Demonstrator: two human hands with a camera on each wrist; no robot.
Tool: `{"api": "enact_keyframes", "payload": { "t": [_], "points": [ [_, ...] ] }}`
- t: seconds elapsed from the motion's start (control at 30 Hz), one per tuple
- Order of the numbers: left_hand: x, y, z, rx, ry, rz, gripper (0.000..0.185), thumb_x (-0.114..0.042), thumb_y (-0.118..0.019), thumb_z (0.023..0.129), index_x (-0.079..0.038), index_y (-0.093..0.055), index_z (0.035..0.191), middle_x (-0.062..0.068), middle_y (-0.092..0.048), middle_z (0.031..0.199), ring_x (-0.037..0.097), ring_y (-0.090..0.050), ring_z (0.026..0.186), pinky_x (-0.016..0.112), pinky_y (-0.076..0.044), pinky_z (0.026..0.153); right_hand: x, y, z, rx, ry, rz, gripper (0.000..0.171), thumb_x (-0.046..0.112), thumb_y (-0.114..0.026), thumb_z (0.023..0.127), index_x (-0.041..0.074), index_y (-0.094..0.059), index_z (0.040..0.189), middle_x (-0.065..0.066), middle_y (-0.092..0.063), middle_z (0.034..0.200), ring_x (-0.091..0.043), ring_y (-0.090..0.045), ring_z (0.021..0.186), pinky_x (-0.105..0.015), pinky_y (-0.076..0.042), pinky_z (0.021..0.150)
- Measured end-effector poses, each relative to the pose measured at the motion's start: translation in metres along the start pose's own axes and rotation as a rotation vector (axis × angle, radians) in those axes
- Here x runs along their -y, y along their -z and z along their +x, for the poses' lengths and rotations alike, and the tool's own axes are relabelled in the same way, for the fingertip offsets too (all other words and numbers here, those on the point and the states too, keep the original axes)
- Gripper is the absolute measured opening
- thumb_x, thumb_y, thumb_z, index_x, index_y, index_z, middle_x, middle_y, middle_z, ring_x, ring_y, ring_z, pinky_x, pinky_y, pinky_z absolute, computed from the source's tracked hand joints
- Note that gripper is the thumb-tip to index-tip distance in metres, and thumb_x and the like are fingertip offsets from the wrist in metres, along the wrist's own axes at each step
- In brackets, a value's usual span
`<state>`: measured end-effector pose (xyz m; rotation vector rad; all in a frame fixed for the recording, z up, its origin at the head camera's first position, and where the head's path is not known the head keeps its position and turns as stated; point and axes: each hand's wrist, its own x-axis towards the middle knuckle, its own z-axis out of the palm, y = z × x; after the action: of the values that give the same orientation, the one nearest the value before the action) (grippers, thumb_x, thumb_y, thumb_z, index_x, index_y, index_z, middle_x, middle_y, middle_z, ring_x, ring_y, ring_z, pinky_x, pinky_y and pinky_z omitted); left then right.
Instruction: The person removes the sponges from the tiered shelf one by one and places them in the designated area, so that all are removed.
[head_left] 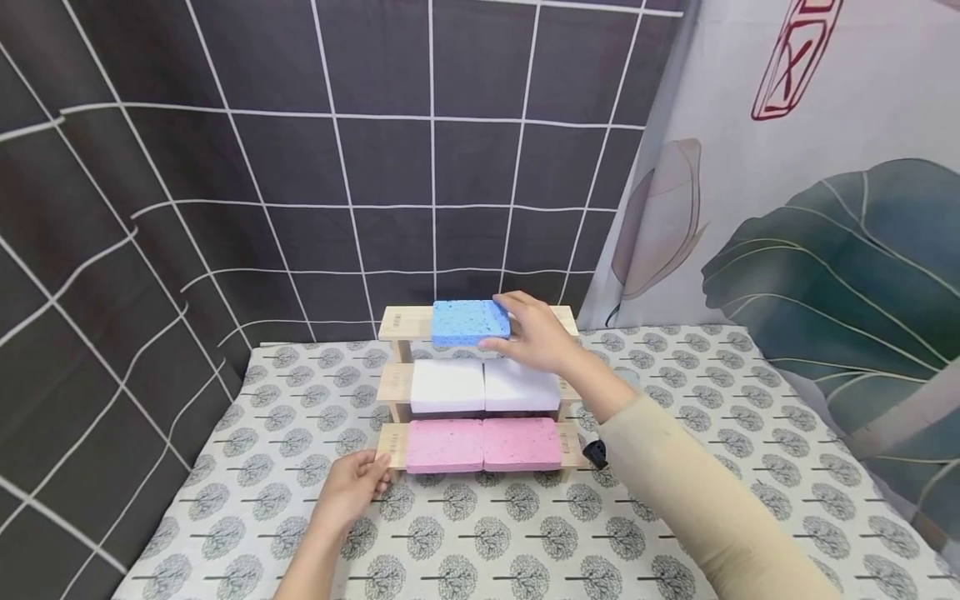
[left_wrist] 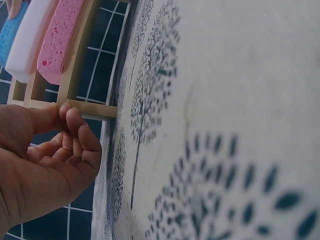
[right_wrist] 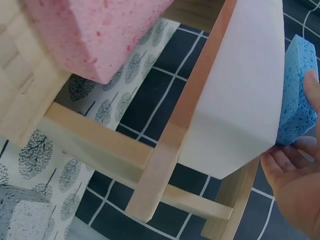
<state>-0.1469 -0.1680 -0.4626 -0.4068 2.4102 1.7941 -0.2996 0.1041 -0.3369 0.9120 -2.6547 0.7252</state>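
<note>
Stepped wooden rack (head_left: 395, 387) on tree-print cloth (head_left: 480, 533). Top step: porous blue sponge (head_left: 468, 322), rectangular. Right hand (head_left: 536, 333) grips its right end, fingers curled over the edge. Middle step: two smooth white sponges (head_left: 483, 385). Bottom step: two pitted pink sponges (head_left: 483, 444). Left hand (head_left: 352, 487) pinches bottom step's left end, thumb against fingers.

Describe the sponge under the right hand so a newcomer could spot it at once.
Find the wooden stepped rack against the dark tiled wall. On its top step lies the blue sponge, held by the right hand; it is the only blue one, alone on its step.
</note>
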Motion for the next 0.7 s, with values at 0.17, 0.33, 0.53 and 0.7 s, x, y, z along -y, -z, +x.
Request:
{"api": "enact_keyframes", "payload": {
  "t": [0.17, 0.33, 0.53, 0.7],
  "points": [
    [0.0, -0.001, 0.0, -0.007, 0.005, 0.013, 0.032, -0.017, -0.054, 0.095, 0.01, -0.057, 0.113, 0.011, -0.064, 0.081, 0.018, -0.057, 0.071, 0.026, -0.054, 0.061, -0.005, 0.003, -0.007, -0.011, 0.01, -0.005, 0.084, 0.051, -0.071, 0.077, -0.002, -0.044, 0.136, -0.015, -0.051, 0.132, -0.03, -0.048, 0.122, -0.041, -0.038, 0.105],
    [0.0, -0.002, 0.0, -0.006, 0.008, 0.008, 0.032, -0.017, -0.054, 0.095, 0.01, -0.057, 0.113, 0.011, -0.064, 0.082, 0.018, -0.057, 0.071, 0.026, -0.054, 0.062, -0.008, 0.007, -0.013, -0.023, 0.005, -0.008, 0.083, 0.051, -0.071, 0.077, -0.002, -0.044, 0.136, -0.013, -0.051, 0.131, -0.029, -0.048, 0.121, -0.042, -0.038, 0.105],
    [0.0, 0.0, 0.0, -0.005, 0.023, 0.01, 0.033, -0.018, -0.054, 0.095, 0.009, -0.056, 0.114, 0.011, -0.064, 0.082, 0.018, -0.058, 0.071, 0.027, -0.054, 0.062, -0.012, 0.01, -0.021, -0.022, -0.002, -0.007, 0.081, 0.049, -0.071, 0.078, -0.002, -0.045, 0.135, -0.014, -0.05, 0.133, -0.029, -0.047, 0.122, -0.047, -0.036, 0.104],
    [-0.002, 0.0, 0.0, -0.001, 0.024, 0.008, 0.034, -0.018, -0.054, 0.095, 0.01, -0.056, 0.114, 0.012, -0.064, 0.083, 0.019, -0.058, 0.072, 0.027, -0.054, 0.063, -0.018, 0.01, -0.025, -0.035, 0.001, -0.014, 0.079, 0.046, -0.072, 0.078, -0.002, -0.046, 0.134, -0.014, -0.052, 0.131, -0.029, -0.049, 0.119, -0.048, -0.034, 0.103]
  ]
}}
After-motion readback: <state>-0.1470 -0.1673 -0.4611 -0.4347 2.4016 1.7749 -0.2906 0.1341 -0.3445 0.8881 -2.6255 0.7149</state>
